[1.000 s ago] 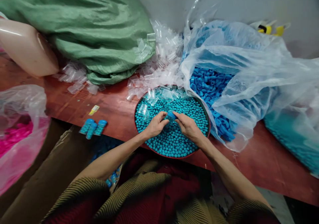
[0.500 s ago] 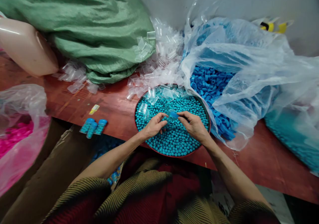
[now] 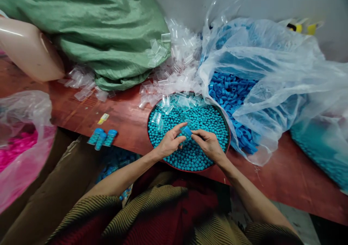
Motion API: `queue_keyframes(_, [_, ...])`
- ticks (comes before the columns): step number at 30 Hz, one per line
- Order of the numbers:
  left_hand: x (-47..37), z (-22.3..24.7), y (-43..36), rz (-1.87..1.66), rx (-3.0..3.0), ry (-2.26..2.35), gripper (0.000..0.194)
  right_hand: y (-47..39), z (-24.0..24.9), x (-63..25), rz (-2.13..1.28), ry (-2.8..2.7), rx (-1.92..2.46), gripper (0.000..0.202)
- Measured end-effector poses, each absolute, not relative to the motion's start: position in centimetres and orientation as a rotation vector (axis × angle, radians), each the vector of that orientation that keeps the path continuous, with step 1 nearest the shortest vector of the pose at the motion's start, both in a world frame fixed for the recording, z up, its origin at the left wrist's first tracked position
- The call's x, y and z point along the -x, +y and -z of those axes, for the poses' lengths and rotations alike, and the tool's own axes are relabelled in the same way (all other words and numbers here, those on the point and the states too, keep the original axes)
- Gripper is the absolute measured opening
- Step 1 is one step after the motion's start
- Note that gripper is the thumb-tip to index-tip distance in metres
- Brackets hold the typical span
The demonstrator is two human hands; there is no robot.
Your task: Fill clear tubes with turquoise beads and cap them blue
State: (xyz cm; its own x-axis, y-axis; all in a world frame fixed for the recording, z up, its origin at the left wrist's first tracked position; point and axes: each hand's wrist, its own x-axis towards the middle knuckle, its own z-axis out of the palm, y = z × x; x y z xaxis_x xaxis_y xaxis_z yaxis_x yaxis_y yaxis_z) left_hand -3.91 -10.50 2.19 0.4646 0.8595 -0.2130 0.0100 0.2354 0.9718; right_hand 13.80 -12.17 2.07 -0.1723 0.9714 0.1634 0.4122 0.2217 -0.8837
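Observation:
Over a round tray (image 3: pixel 149 136) full of small turquoise balls (image 3: pixel 187 161), both hands meet at a small clear container with a blue cap (image 3: pixel 186 131). My left hand (image 3: pixel 172 140) is at its left side, index finger raised and thumb close to the container. My right hand (image 3: pixel 208 143) pinches the blue cap between thumb and fingers from the right. Clear empty tubes (image 3: pixel 157 119) lie on the balls at the tray's left and back. Three filled, blue-capped containers (image 3: pixel 100 141) lie at the table edge to the left.
Behind the tray is a heap of clear tubes (image 3: pixel 182 56) beside a green sack (image 3: pixel 108 31). An open plastic bag of blue caps (image 3: pixel 231 92) stands right. A beige jug (image 3: pixel 29 50) and a bag of pink pieces (image 3: pixel 21 147) are left.
The capped container has tilted and moved slightly down and left. My right hand has moved down and left with it, and my left index finger has lifted.

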Motion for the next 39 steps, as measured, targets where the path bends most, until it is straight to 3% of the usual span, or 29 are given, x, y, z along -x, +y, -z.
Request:
queue_keyframes(4, [3.9, -2.3, -10.7, -0.728, -1.246, 0.924, 0.047, -12.8, -1.9, -13.7, -0.867, -1.727, 1.284, 0.02])
queue_keyframes(10, [3.3, -2.2, -11.3, -0.738, -1.224, 1.01, 0.032, -11.9, -2.4, -14.7, -1.062, -1.844, 1.215, 0.019])
queue_keyframes(15, [3.8, -2.9, -10.7, -0.701, -1.236, 0.957, 0.033, -10.8, -3.3, -15.6, -1.293, -1.682, 1.177, 0.022])
queue_keyframes(18, [4.3, -3.1, -10.5, -0.666, -1.259, 0.915, 0.033, -10.4, -3.2, -15.4, -1.357, -1.491, 1.204, 0.035])
queue_keyframes(21, [4.3, -2.9, -10.9, -0.689, -1.32, 0.978, 0.032, -10.5, -2.9, -14.6, -1.232, -1.496, 1.261, 0.051])
queue_keyframes(25, [3.8, -2.7, -11.7, -0.816, -1.432, 1.065, 0.044, -11.6, -2.5, -13.2, -0.945, -1.886, 1.293, 0.044])
queue_keyframes(31, [3.4, -2.9, -11.6, -0.859, -1.378, 1.017, 0.049, -13.1, -1.2, -11.7, -0.628, -2.157, 1.33, 0.096])
queue_keyframes(39, [2.9, -3.5, -11.9, -0.851, -1.255, 1.05, 0.023, -13.6, -0.5, -10.8, -0.239, -2.145, 1.365, 0.077])
